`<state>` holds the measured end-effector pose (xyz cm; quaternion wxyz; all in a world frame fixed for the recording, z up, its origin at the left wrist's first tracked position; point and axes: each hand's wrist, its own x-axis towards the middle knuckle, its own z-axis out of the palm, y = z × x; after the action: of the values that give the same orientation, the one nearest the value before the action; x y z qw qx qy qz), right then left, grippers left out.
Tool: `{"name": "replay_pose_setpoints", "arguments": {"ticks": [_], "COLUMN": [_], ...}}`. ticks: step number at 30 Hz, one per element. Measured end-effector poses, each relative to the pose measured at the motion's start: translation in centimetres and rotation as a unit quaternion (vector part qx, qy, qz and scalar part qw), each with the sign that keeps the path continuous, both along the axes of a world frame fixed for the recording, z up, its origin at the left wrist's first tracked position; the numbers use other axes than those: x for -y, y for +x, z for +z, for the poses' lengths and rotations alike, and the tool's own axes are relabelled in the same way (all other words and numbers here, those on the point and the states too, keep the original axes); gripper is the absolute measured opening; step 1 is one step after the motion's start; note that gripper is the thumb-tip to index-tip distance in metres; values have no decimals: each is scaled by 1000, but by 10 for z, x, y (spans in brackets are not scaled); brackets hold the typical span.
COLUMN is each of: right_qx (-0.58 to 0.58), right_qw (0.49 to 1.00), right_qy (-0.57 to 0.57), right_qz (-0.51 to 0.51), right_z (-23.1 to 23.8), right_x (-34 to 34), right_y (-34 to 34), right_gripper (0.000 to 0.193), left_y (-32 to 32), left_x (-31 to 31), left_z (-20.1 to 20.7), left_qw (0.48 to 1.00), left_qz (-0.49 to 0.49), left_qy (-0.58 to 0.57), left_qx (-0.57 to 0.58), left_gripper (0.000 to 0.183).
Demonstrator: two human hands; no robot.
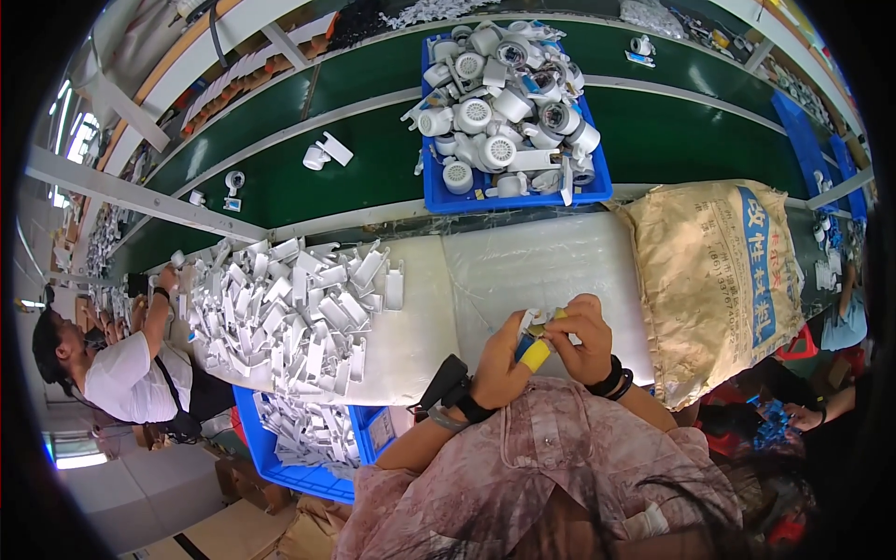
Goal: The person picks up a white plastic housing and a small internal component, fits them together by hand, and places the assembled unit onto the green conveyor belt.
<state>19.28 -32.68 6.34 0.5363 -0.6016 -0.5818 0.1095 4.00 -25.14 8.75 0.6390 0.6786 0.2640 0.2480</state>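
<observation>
Both my hands meet close to my chest over the white padded worktop (523, 271). My left hand (502, 359) grips a tool with a yellow and blue handle (534, 355) together with a small white plastic part (532, 320). My right hand (583, 338) closes on the same small part from the right, fingers curled over it. A black watch is on my left wrist and dark bands are on my right wrist.
A heap of white plastic brackets (289, 313) lies on the worktop at left, with more in a blue crate (308, 448) below. A blue tray (509, 191) of white round housings sits on the green conveyor (672, 131). A tan sack (723, 280) lies right. Another person (121, 369) works at far left.
</observation>
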Motion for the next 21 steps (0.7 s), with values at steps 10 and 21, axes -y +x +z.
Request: {"name": "replay_pose_setpoints", "arguments": {"ticks": [10,21], "right_qx": [37,127], "right_qw": [999,991], "right_qy": [15,21], "right_qz": [37,31], "right_z": [3,11], "right_x": [-4,-13], "right_y": [11,4], "right_gripper": [20,22], "left_y": [3,3], "left_x": [2,-6], "left_z": [-4,-20], "left_qw": [999,997], "left_qz": [14,34], "left_qy": [-45,54], "left_qx": [-1,-47], "left_gripper": [31,20]}}
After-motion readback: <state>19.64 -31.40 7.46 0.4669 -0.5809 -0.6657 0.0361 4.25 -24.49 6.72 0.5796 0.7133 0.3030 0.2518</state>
